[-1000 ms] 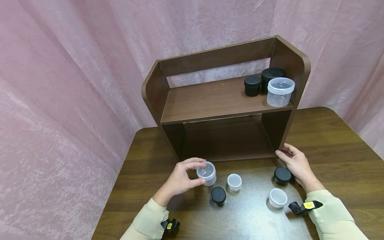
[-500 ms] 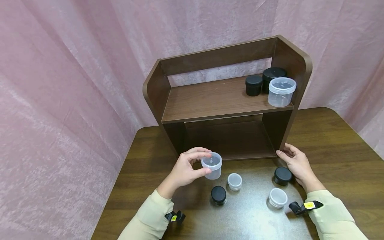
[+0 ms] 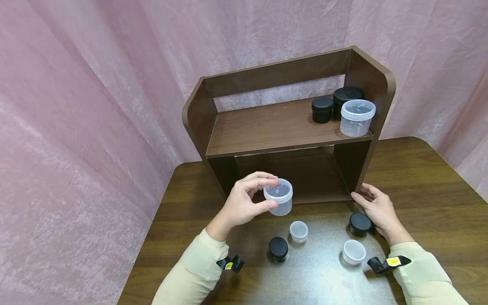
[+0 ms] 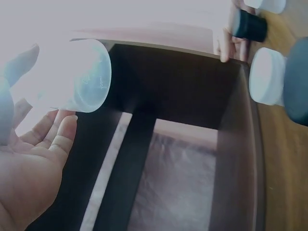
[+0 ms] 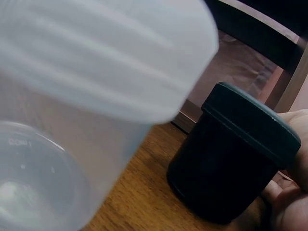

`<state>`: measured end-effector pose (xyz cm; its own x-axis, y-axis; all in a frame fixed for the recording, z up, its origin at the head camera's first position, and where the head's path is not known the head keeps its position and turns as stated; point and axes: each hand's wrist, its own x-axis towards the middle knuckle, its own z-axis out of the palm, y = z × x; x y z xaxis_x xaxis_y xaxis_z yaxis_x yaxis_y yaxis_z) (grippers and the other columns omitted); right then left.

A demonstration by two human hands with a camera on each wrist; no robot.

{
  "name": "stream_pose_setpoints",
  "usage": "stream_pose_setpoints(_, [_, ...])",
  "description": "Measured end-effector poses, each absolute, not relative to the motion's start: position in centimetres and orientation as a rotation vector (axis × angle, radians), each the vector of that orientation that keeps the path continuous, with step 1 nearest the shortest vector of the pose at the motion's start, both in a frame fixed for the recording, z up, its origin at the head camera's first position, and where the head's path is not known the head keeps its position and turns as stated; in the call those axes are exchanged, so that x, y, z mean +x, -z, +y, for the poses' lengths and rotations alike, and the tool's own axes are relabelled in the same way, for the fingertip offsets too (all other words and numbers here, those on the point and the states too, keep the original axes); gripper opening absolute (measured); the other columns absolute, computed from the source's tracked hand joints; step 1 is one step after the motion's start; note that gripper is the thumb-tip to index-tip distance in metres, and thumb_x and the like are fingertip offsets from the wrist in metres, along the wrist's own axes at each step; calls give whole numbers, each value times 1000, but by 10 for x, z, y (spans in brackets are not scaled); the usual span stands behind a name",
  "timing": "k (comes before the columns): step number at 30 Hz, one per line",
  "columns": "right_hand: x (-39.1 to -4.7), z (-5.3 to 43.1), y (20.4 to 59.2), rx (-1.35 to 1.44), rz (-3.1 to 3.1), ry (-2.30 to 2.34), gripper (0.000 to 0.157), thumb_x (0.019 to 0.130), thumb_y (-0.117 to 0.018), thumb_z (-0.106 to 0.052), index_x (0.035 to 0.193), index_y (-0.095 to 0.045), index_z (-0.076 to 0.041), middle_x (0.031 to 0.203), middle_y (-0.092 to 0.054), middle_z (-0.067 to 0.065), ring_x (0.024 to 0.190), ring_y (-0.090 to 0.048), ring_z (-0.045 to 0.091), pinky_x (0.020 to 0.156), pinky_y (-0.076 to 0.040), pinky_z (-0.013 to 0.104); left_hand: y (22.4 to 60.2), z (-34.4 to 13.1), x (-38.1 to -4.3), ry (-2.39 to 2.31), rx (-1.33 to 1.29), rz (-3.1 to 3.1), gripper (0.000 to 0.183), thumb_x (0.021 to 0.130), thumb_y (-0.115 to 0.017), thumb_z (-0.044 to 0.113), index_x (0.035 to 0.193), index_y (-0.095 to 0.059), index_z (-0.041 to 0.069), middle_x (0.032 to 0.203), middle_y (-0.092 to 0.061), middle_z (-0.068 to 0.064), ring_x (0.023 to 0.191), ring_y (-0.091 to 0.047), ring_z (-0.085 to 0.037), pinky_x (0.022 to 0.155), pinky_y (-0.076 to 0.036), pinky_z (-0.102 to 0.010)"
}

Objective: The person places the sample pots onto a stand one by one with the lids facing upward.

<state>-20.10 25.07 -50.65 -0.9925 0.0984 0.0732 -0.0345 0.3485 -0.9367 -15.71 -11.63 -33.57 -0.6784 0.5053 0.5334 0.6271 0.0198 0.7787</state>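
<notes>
My left hand [image 3: 244, 201] pinches a clear plastic jar [image 3: 281, 205] with a translucent lid, thumb at the near side and fingers at the far side. The jar is held up in front of the lower compartment of a brown wooden shelf [image 3: 263, 131]. In the left wrist view the jar [image 4: 91, 79] looks washed out by glare. At the shelf's lower right corner, my right hand [image 3: 379, 212] grips the side panel, thumb in front and fingers partly hidden behind. Close to that hand stands a small black jar [image 3: 359, 224], which shows larger in the right wrist view.
A translucent jar [image 3: 353, 253] stands before the right wrist. Left of it on the table [image 3: 316, 275] are a small translucent jar [image 3: 299, 232] and a black-lidded jar [image 3: 278, 248]. The upper shelf bears two black jars and a large clear jar [image 3: 354, 123] at its right end.
My left hand has lifted the clear jar and carried it forward and right, toward the lower compartment. The right hand has stayed at the shelf's corner.
</notes>
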Motion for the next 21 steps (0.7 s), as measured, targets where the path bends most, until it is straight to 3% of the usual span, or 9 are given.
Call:
stream_pose_setpoints(3, [-201,250,509,-90,-2385,-1754,55,91,-68,-29,131,-52,5,112,-63,3,97,-54,-3,75,-44,6,329,-112,-159,1754,-1231,-2144,41,71,-75,-16,110,-63,-14,115,-58,-25,100,-59,-25,85,-52,-45])
stream_pose_setpoints(7, [-202,248,511,-126,-2237,-1840,32,86,-74,-20,112,-64,-5,90,-63,-18,85,-57,-4,69,-47,9,320,-106,-162,1752,-1253,-2112,42,70,-75,-18,110,-62,-15,115,-57,-27,99,-59,-25,84,-52,-45])
stream_pose_setpoints(13, [-201,249,512,-152,-2186,-1874,23,84,-76,-17,105,-66,-13,87,-63,-19,82,-59,-3,67,-48,9,303,-96,-168,1728,-1298,-2079,43,68,-75,-19,109,-61,-17,114,-57,-28,100,-59,-25,84,-52,-41])
stream_pose_setpoints(21, [-202,249,512,-168,-2181,-1884,26,83,-77,-17,106,-66,-12,87,-64,-19,82,-59,-3,67,-48,9,272,-80,-181,1733,-1331,-2055,43,70,-74,-20,110,-60,-17,116,-56,-28,103,-58,-28,89,-49,-52])
